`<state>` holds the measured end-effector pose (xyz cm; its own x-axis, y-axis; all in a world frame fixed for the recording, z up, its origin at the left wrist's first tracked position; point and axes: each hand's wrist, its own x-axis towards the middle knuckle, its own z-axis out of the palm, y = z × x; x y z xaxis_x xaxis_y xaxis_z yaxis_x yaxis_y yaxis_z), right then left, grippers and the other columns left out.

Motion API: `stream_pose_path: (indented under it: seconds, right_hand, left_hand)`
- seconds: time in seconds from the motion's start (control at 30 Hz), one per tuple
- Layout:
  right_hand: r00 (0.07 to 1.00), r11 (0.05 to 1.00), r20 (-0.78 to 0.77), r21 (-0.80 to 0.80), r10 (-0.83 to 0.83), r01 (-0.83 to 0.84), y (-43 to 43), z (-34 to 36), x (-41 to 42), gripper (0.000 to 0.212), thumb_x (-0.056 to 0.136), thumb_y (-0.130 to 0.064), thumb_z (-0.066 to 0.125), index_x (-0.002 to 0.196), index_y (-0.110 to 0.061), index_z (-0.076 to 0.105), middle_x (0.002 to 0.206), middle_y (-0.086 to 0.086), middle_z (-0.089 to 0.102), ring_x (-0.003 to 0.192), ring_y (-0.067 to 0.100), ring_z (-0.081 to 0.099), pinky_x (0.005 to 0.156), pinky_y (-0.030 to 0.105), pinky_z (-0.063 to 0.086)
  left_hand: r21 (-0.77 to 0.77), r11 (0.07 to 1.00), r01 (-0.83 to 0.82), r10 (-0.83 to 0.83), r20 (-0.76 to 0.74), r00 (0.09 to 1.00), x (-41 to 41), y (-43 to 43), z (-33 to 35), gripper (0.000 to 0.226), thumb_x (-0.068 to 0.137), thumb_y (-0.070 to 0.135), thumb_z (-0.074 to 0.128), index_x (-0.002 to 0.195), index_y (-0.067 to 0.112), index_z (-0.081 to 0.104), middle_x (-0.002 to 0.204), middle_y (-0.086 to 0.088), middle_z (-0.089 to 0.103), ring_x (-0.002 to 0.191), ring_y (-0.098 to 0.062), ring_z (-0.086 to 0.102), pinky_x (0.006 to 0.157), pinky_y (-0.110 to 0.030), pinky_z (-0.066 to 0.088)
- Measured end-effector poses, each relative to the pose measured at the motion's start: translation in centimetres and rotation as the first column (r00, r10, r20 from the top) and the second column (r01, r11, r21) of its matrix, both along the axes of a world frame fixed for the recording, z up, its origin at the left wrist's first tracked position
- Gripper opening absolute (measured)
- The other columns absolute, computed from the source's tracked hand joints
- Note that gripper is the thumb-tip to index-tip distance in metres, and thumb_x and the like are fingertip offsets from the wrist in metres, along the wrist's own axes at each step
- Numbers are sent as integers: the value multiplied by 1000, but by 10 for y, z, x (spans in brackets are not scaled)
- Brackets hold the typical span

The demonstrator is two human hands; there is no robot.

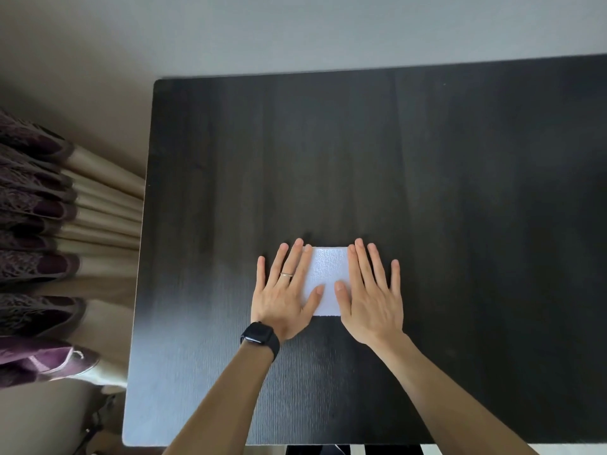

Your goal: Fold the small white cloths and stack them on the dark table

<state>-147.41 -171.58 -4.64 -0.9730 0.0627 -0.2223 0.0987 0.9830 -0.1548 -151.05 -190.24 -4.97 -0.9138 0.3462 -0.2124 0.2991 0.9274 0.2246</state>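
Plainly, from the head view, both hands lie flat and palm-down with straight, fanned fingers; neither one curls round or pinches anything. The left hand (284, 290) covers the left side of the white cloth (328, 270) and the right hand (371, 290) covers its right side. Both thumbs rest on the cloth's top face, their tips near each other but apart. The little fingers reach past the cloth onto the dark table (460, 159).

The cloth lies flat on the table, closer to the near edge than to the far edge and well in from the left edge. Its far and near hems run parallel to the table's near edge, so it sits square to the table. The strip showing between the hands is longer from near to far than across. Its side edges are hidden under the palms, so I cannot tell its true long axis.

It is bright white with a fine woven or towelled texture, crisp straight hems and no visible wrinkles.

A ring (286, 274) sits on a left finger and a black watch (259, 336) on that wrist. A pleated curtain (49, 224) hangs beyond the table's left edge.
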Motion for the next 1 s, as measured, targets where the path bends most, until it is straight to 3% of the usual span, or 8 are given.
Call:
stream_pose_path:
  seconds: [0.2, 0.3, 0.4, 0.6, 0.7, 0.8, 1.0]
  right_hand:
    - [995, 995, 101, -96, 21, -12, 6, 17, -3, 66, 102, -51, 18, 158, -19, 4, 167, -2, 3, 153, 19, 3, 121, 54, 14]
    - [988, 989, 148, -144, 41, -20, 23, 48, -2, 67, 101, -53, 25, 158, -24, 5, 166, -3, -3, 153, 18, 1, 122, 47, 9]
    - [991, 985, 128, -166, -35, 56, 53, 88, 21, 63, 100, -52, 36, 156, -28, 23, 165, -4, 14, 152, 18, 10, 120, 40, 8]
    - [934, 895, 43, -275, -354, 352, 152, 164, 129, 49, 101, -45, 41, 147, -31, 43, 155, -9, 38, 149, 11, 20, 121, 42, 24]
    - [837, 811, -52, -288, -544, 509, 209, 194, 201, 45, 101, -43, 44, 142, -28, 51, 149, -8, 48, 147, 13, 28, 119, 44, 28]
    - [676, 688, -161, -304, -719, 659, 265, 221, 286, 44, 101, -43, 43, 140, -26, 54, 145, -6, 53, 144, 17, 34, 118, 43, 32]
    - [352, 461, -350, -310, -868, 831, 372, 274, 465, 43, 102, -44, 40, 142, -32, 50, 146, -9, 51, 144, 16, 32, 116, 44, 32]
  left_hand:
    - [-80, 997, 16, -13, 42, 999, -1, 4, 11, 72, 99, 61, 25, 159, 25, 7, 166, 5, 2, 153, -20, 3, 122, -55, 10]
    - [-112, 993, 28, -21, 61, 998, -1, 9, 30, 66, 99, 57, 31, 158, 31, 14, 166, 1, 8, 152, -26, 12, 118, -57, 11]
    - [-113, 993, 45, -35, 91, 995, 8, 23, 58, 62, 98, 51, 37, 156, 35, 20, 164, -1, 17, 150, -29, 20, 117, -59, 15]
    - [-6, 976, 219, -214, 199, 956, 61, 119, 123, 59, 101, 49, 32, 156, 41, 12, 166, 2, 11, 153, -22, 1, 122, -52, -1]
    - [86, 930, 358, -367, 178, 913, 94, 203, 154, 58, 100, 50, 35, 154, 42, 16, 164, 3, 19, 152, -20, 6, 122, -51, 2]
    - [162, 842, 514, -533, 109, 839, 139, 302, 188, 56, 100, 51, 34, 154, 42, 19, 162, 4, 24, 152, -18, 9, 123, -48, 4]
    - [298, 596, 746, -757, -101, 645, 277, 489, 270, 51, 100, 55, 35, 150, 45, 29, 161, 4, 27, 151, -18, 10, 123, -48, 5]
